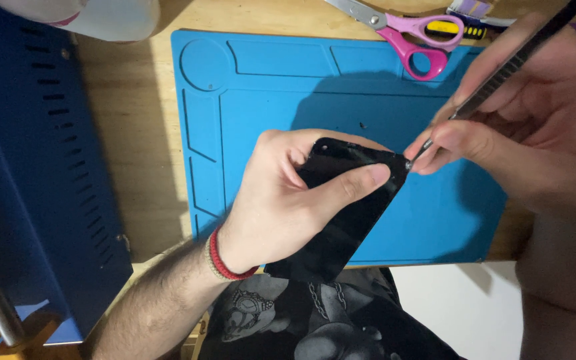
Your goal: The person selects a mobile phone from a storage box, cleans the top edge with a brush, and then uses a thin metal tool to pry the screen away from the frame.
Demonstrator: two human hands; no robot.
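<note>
The left hand (271,207) grips a flat black panel (341,213) above the blue work mat (261,93), thumb laid across its face; the panel's long axis runs diagonally, upper end toward the right, lower end toward the person's lap. The right hand (508,127) pinches a thin dark metal tool (501,73), its tip touching the panel's upper corner. Pink-handled scissors (411,33) lie at the mat's far edge on the wooden bench (135,133). A blue metal box (28,187) stands at the left.

Scissors (401,27) blades cut by the top edge, black panel's (341,213) middle hidden under the left hand (281,200), tool (501,73) tip too small to tell
</note>
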